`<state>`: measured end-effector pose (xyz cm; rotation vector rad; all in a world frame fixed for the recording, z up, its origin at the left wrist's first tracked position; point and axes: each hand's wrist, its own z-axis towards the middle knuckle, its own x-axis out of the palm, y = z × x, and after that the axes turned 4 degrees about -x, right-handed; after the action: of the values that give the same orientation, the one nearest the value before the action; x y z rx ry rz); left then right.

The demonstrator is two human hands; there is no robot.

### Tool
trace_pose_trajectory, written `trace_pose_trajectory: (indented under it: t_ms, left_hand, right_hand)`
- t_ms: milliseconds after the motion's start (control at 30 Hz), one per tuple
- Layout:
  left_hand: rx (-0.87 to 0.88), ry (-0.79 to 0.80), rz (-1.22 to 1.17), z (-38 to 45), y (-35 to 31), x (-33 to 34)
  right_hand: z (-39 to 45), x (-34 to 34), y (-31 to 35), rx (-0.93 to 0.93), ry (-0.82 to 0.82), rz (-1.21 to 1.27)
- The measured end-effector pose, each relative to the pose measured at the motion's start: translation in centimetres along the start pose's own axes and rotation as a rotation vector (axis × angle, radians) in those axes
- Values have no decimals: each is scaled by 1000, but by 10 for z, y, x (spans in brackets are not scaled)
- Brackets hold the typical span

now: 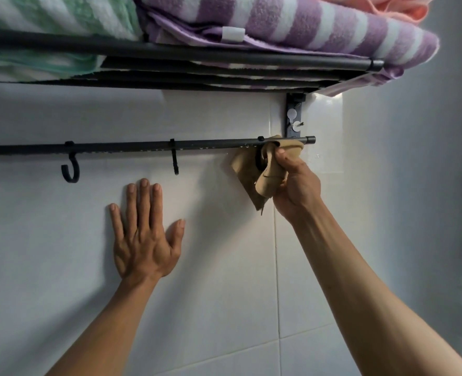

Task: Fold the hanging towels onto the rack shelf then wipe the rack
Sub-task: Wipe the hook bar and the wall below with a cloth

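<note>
Tan cloth (pixel 268 169), thin and frayed at its lower edge, is bunched round the dark lower rail (pixel 143 147) close to the rail's right end, just left of the wall bracket (pixel 295 115). The right hand (pixel 295 183) pinches the cloth against the rail, fingers curled round it; one hook is half wrapped in the folds. The left hand (pixel 143 240) lies flat on the white tiled wall (pixel 224 267) below the rail, fingers straight, holding nothing.

The striped towels, a green one (pixel 48 17) at the left, a purple one (pixel 305 25) at the right and an orange one (pixel 387 6) above it, already lie folded on the rack shelf (pixel 170 52), so folding looks finished and wiping is in hand.

The cloth is likely light, limp and easily snagged on the hooks (pixel 71 169), so it is best gathered into a pad and closed right round the rail. The rail looks stiff, smooth and perhaps wet, given the droplets under it. The hooks may slide along it, so each wants a separate wrap and pull.
</note>
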<state>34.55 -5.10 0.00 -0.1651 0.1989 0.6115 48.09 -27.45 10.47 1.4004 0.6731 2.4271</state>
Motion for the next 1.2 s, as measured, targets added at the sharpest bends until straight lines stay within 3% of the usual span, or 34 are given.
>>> trace_pose_trajectory:
  t_ms: [133, 233, 367, 533, 667, 867, 1200]
  left_hand:
    - [3, 3, 10, -1, -1, -2]
    - [2, 1, 14, 0, -1, -1]
    - [2, -4, 13, -1, -1, -2]
    - [-2, 34, 19, 1, -2, -3]
    - [17, 29, 48, 0, 1, -4]
    - [32, 66, 43, 4, 1, -7]
    - [51, 123, 91, 3, 3, -6]
  right_hand:
    - [0, -4, 2, -118, -171, -7]
    - [-4, 2, 2, -164, -184, -47]
    - [-21, -1, -11, -145, -146, -92]
    - [-59, -6, -38, 26, -326, -11]
    - [-91, 25, -60, 167, -185, 13]
    - [-83, 90, -40, 17, -72, 108]
    - [-88, 125, -83, -75, -47, -272]
